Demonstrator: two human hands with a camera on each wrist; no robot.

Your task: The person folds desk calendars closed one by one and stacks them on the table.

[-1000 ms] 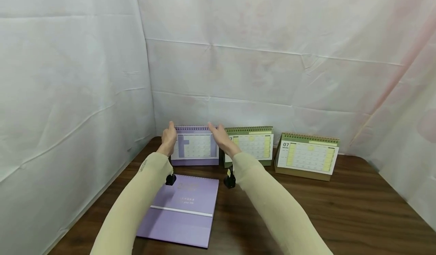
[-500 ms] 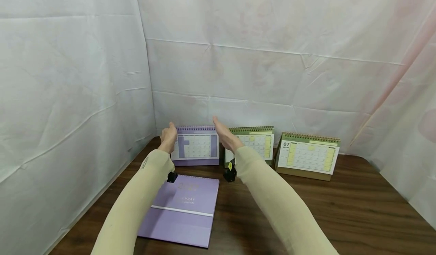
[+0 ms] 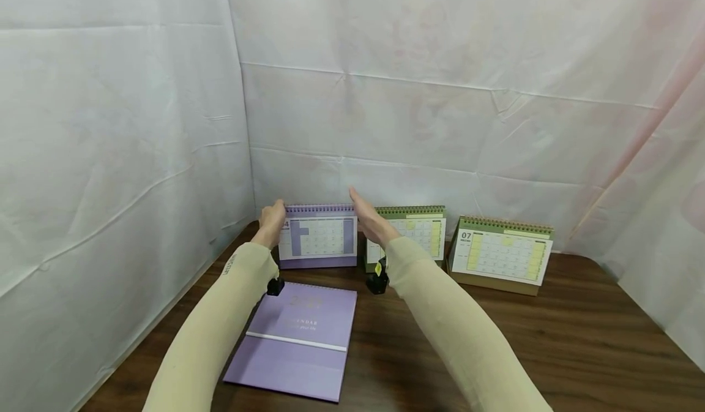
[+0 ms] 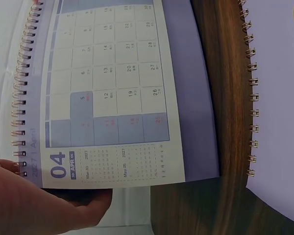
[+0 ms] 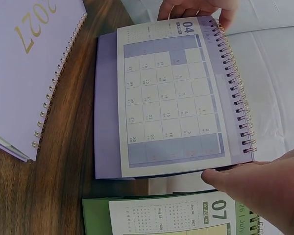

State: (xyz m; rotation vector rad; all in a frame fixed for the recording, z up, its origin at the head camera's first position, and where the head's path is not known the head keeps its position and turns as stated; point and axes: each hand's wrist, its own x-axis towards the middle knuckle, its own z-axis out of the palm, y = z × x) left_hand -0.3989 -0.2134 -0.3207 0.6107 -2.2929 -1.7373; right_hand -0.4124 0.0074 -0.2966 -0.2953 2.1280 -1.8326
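A purple desk calendar (image 3: 322, 235) stands upright at the back left, showing the April page. My left hand (image 3: 272, 219) grips its left side; in the right wrist view, fingers of that hand (image 5: 196, 11) bend around the edge near the spiral. My right hand (image 3: 370, 217) is at the right side with its fingers straight. In the right wrist view, the thumb (image 5: 215, 177) of the right hand lies at the calendar's lower right corner by the spiral. A second purple calendar (image 3: 316, 314) lies flat on the table in front, with gold 2027 lettering on its cover.
A green desk calendar (image 3: 415, 234) stands just right of the upright purple one, partly behind my right hand. Another green calendar (image 3: 501, 254), on a July page, stands angled farther right. White cloth (image 3: 413, 130) hangs behind the dark wooden table (image 3: 595, 332).
My right hand has left the purple calendar's top spiral edge and moved right, its fingers straightening along the side. My left hand stays at the left edge. The calendars look unmoved.
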